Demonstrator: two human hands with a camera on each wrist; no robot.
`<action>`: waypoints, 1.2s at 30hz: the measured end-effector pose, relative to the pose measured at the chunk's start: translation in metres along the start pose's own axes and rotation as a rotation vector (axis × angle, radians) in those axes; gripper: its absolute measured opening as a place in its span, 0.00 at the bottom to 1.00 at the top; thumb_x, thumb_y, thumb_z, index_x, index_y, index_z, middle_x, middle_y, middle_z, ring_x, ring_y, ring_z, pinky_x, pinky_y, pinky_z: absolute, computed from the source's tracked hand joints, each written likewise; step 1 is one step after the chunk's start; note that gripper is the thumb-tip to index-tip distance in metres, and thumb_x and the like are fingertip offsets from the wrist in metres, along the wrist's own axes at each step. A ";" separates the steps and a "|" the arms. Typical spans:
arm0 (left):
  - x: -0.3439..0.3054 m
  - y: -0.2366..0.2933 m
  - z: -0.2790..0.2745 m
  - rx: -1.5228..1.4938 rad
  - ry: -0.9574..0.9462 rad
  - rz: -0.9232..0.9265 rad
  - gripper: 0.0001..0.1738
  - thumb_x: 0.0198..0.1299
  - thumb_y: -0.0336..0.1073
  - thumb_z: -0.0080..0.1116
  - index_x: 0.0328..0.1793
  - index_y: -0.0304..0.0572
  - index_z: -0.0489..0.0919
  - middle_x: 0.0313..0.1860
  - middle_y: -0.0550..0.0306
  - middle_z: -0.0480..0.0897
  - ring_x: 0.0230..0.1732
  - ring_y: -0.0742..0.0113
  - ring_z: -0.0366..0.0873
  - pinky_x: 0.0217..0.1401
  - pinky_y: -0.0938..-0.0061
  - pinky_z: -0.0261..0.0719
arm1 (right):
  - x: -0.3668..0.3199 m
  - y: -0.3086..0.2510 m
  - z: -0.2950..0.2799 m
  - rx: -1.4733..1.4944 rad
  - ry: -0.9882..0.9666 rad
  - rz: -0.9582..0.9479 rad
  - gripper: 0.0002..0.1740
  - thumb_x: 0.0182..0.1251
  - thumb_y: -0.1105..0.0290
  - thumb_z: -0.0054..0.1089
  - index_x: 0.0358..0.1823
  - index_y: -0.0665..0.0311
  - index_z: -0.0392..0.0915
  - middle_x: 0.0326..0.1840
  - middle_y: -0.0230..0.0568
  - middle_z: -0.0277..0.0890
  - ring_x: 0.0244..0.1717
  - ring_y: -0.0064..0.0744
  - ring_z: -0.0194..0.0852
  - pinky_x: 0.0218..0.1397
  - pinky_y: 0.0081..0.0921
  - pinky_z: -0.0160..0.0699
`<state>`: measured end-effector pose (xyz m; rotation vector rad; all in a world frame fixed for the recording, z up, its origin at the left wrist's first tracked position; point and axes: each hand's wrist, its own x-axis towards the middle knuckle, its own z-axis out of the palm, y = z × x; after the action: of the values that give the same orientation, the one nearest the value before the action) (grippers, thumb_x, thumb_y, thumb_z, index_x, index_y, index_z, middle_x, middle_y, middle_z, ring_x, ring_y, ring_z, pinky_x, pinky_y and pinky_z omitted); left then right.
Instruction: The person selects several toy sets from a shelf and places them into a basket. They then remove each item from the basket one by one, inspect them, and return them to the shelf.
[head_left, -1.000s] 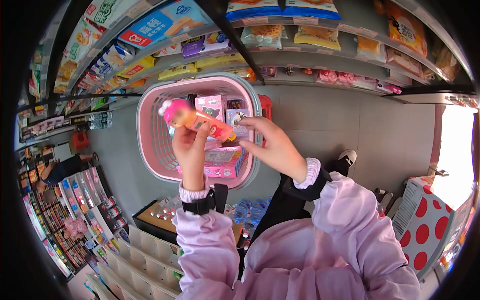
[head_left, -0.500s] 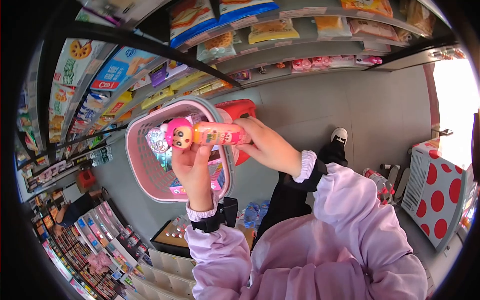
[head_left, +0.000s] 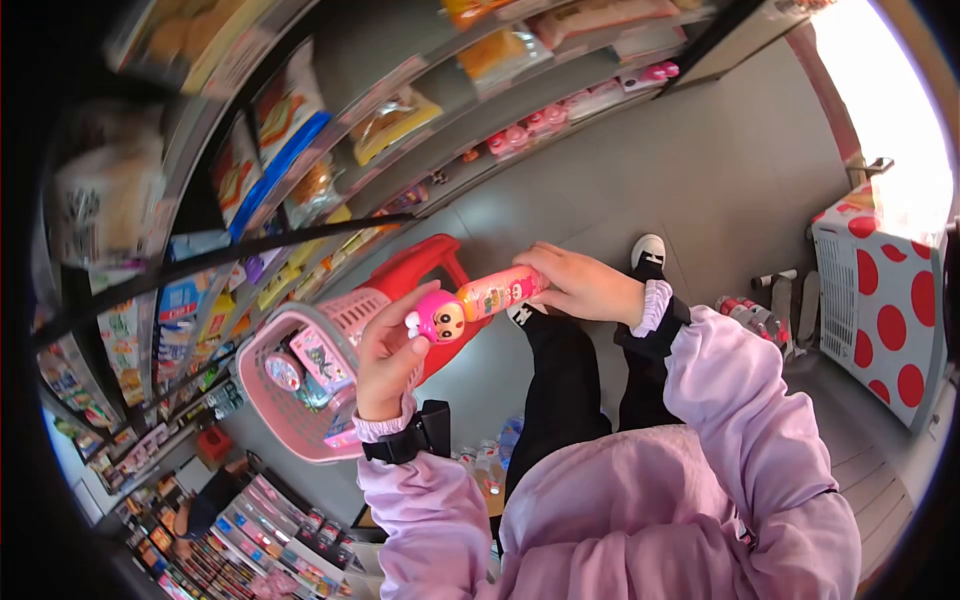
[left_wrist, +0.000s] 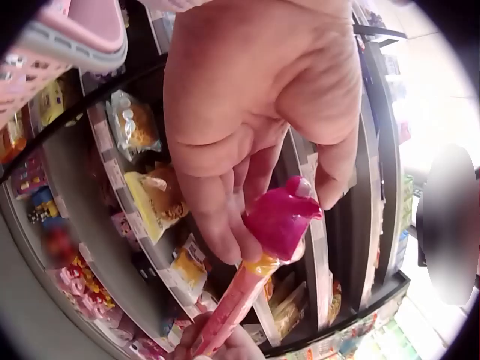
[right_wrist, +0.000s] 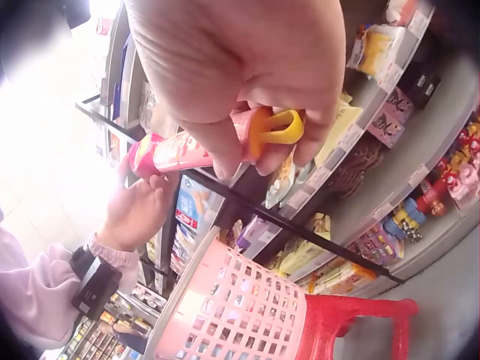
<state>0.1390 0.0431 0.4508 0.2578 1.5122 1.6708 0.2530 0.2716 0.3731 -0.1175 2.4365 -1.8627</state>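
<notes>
A pink tube-shaped toy [head_left: 497, 293] with a cartoon-character head under a bright pink hood is held between both hands in the head view. My left hand [head_left: 388, 350] holds the head end, thumb at the hood's near edge and fingers at its far side. In the left wrist view the fingertips lie right at the hood [left_wrist: 279, 221]. My right hand [head_left: 590, 285] pinches the tube's other end between thumb and fingers. A yellow ring [right_wrist: 285, 127] sticks out past those fingers in the right wrist view.
A pink basket [head_left: 258, 395] holding several boxed items stands at left on a red stool [head_left: 440, 262]. Shelves of packaged snacks [head_left: 395, 122] run along the far side. A white cabinet with red dots [head_left: 880, 300] stands at right. Bottles lie near my feet.
My view has turned rightward, so the basket now sits further left. The toy has moved right, away from over the basket. My right hand went from beside its end to pinching it.
</notes>
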 end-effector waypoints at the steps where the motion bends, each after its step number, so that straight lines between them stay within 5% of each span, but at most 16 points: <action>1: 0.010 -0.001 0.011 0.035 -0.032 -0.018 0.33 0.48 0.35 0.63 0.59 0.25 0.66 0.56 0.48 0.71 0.56 0.65 0.69 0.61 0.71 0.63 | -0.008 0.007 -0.010 -0.003 0.013 0.006 0.21 0.53 0.74 0.56 0.49 0.64 0.63 0.43 0.46 0.66 0.44 0.49 0.68 0.46 0.37 0.69; 9: 0.097 -0.022 0.134 0.137 -0.177 -0.091 0.27 0.50 0.24 0.59 0.58 0.28 0.67 0.51 0.53 0.74 0.52 0.68 0.71 0.59 0.74 0.66 | -0.065 0.073 -0.104 -0.364 0.179 0.042 0.20 0.52 0.73 0.59 0.47 0.64 0.64 0.43 0.42 0.67 0.48 0.44 0.67 0.51 0.35 0.66; 13: 0.142 -0.046 0.201 0.149 -0.138 -0.095 0.26 0.52 0.25 0.58 0.59 0.28 0.66 0.50 0.51 0.73 0.51 0.67 0.72 0.55 0.75 0.70 | -0.093 0.085 -0.153 -0.516 0.489 0.154 0.24 0.50 0.74 0.59 0.50 0.63 0.65 0.48 0.44 0.67 0.51 0.45 0.66 0.55 0.37 0.65; 19: 0.202 -0.103 0.275 0.175 -0.011 -0.046 0.27 0.55 0.26 0.57 0.60 0.27 0.63 0.51 0.49 0.73 0.49 0.67 0.73 0.53 0.76 0.71 | -0.124 0.097 -0.196 0.221 0.591 0.371 0.19 0.57 0.76 0.54 0.52 0.67 0.66 0.49 0.44 0.69 0.46 0.33 0.72 0.48 0.24 0.72; 22: 0.224 -0.126 0.299 0.282 0.007 0.010 0.27 0.56 0.28 0.56 0.61 0.27 0.61 0.50 0.48 0.73 0.49 0.66 0.73 0.52 0.76 0.72 | -0.123 0.115 -0.197 0.518 0.663 0.329 0.18 0.60 0.73 0.51 0.52 0.72 0.67 0.48 0.49 0.70 0.40 0.35 0.76 0.46 0.26 0.74; 26: 0.252 -0.145 0.311 0.385 0.010 0.039 0.26 0.56 0.26 0.54 0.61 0.30 0.61 0.51 0.48 0.73 0.50 0.65 0.73 0.53 0.75 0.72 | -0.121 0.139 -0.207 0.753 0.680 0.392 0.21 0.62 0.71 0.50 0.55 0.71 0.65 0.51 0.49 0.69 0.45 0.35 0.74 0.48 0.26 0.73; 33: 0.320 -0.196 0.305 0.560 -0.049 0.101 0.26 0.55 0.22 0.52 0.61 0.34 0.62 0.53 0.48 0.68 0.52 0.61 0.72 0.54 0.72 0.71 | -0.096 0.193 -0.213 0.630 0.820 0.506 0.26 0.63 0.65 0.49 0.60 0.69 0.61 0.55 0.54 0.63 0.52 0.42 0.68 0.53 0.29 0.69; 34: 0.331 -0.203 0.304 0.564 -0.053 0.098 0.25 0.55 0.22 0.52 0.61 0.34 0.62 0.53 0.47 0.68 0.52 0.61 0.71 0.54 0.72 0.71 | -0.092 0.199 -0.220 0.746 0.781 0.546 0.28 0.64 0.66 0.50 0.63 0.67 0.57 0.58 0.43 0.64 0.54 0.29 0.66 0.57 0.23 0.64; 36: 0.355 -0.218 0.302 0.585 -0.060 0.128 0.25 0.54 0.22 0.52 0.60 0.34 0.63 0.53 0.47 0.68 0.53 0.59 0.70 0.55 0.71 0.70 | -0.084 0.215 -0.232 0.848 0.803 0.489 0.28 0.64 0.66 0.50 0.64 0.68 0.56 0.57 0.42 0.65 0.54 0.28 0.66 0.57 0.22 0.63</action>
<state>0.2102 0.4860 0.1989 0.7197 1.9439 1.2611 0.3083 0.5588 0.2272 1.3318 1.4314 -2.7470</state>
